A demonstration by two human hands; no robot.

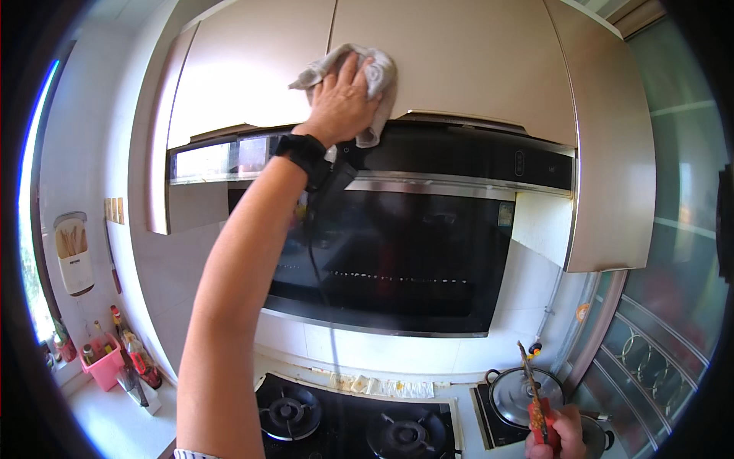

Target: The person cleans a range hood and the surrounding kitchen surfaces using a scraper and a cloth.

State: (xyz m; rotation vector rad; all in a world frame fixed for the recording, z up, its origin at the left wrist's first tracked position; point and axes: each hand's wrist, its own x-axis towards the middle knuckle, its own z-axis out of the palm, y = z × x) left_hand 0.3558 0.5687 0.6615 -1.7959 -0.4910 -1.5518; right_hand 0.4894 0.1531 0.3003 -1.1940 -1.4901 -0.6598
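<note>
My left hand [344, 106] presses a crumpled grey cloth [381, 74] flat against the beige doors of the upper cabinet [459, 63], over the seam between two doors. A black band is on the left wrist. Just below the cloth runs the black front of the range hood [436, 152]. At the lower right, my right hand [565, 433] grips a thin tool with a red handle [542, 421], its narrow, stained shaft pointing up. The tool stands out in front of a lidded pot [519, 396]. What kind of tool it is, I cannot tell.
Below the hood lies a black gas hob [355, 424] with two burners showing. A pink basket [104, 367] with bottles stands on the left counter, beside a knife holder [137, 393]. A utensil holder [74, 258] hangs on the left wall. Glass doors [676, 229] are at the right.
</note>
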